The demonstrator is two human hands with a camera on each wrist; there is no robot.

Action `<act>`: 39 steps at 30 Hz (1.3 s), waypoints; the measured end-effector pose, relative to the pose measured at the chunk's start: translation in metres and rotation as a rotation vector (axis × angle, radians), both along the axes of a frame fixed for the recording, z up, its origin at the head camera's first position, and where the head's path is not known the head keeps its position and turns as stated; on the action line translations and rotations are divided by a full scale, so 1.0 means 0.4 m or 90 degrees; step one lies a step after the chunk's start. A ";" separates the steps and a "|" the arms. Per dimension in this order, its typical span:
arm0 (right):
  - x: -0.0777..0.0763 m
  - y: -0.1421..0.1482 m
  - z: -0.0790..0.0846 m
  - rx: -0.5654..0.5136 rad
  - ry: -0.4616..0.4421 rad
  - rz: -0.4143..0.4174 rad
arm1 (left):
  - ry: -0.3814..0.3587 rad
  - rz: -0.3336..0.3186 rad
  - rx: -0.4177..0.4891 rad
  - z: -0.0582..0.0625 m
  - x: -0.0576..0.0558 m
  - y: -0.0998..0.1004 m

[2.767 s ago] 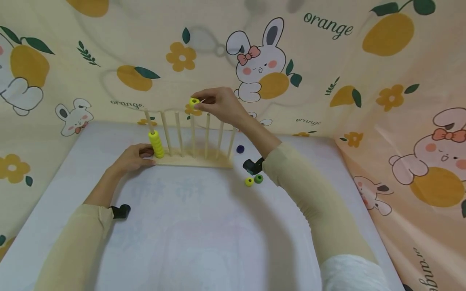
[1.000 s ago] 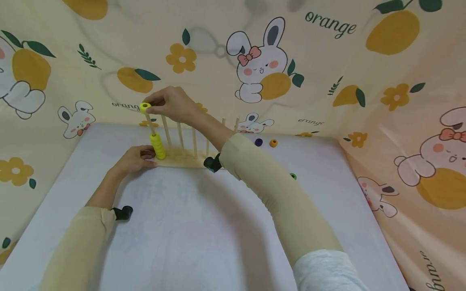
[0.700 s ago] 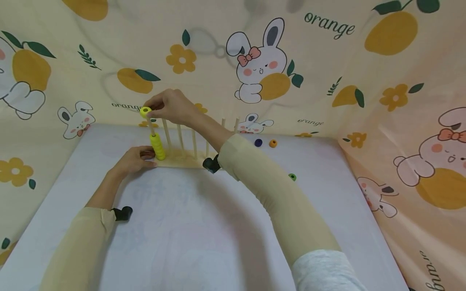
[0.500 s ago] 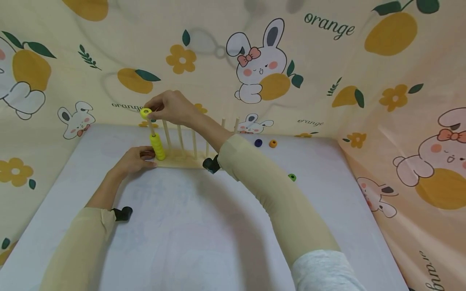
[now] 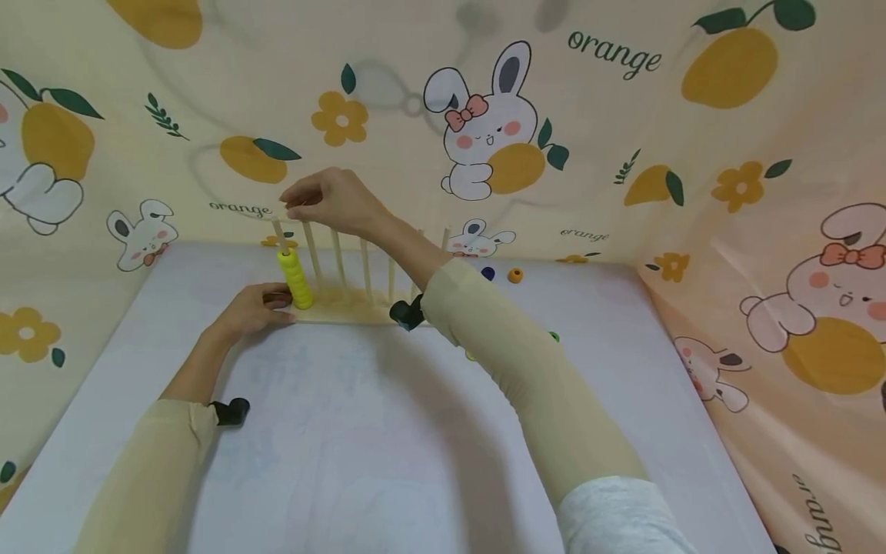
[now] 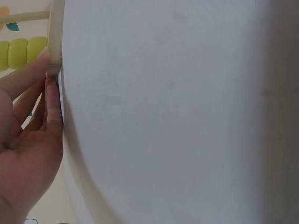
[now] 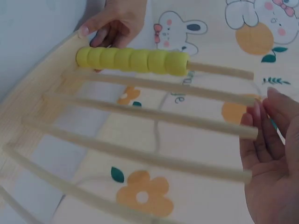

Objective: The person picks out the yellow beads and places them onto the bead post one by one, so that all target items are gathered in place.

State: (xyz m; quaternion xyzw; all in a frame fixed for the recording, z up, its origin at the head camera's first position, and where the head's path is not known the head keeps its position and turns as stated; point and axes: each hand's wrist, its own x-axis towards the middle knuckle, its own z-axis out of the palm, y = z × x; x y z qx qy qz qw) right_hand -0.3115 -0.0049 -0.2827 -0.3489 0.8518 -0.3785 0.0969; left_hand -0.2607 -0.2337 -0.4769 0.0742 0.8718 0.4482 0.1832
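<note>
A wooden bead rack [image 5: 346, 312] with a row of upright pegs stands toward the back of the table. Yellow beads [image 5: 295, 278] are stacked on its leftmost peg, whose bare tip [image 7: 224, 70] sticks out above them. My left hand [image 5: 249, 308] grips the left end of the base, thumb on top and fingers at its end face, as the left wrist view shows. Level with the peg tops, my right hand [image 5: 339, 204] holds nothing. Its loosely bent fingers [image 7: 275, 107] are just beyond the peg tips in the right wrist view.
Right of the rack lie a purple bead [image 5: 487, 273] and an orange bead [image 5: 515, 275]. A green bead [image 5: 554, 336] and a yellow bead [image 5: 471, 355] show partly from behind the right sleeve. A patterned cloth [image 5: 388, 46] hangs behind the table.
My right hand carried a yellow bead left to the leftmost peg and let it go; it now tops the stack. The left hand has kept its grip on the base.
</note>
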 end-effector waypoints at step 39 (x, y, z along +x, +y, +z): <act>0.122 0.298 -0.006 -0.205 -0.019 -0.061 | -0.005 0.003 0.003 -0.014 -0.006 -0.010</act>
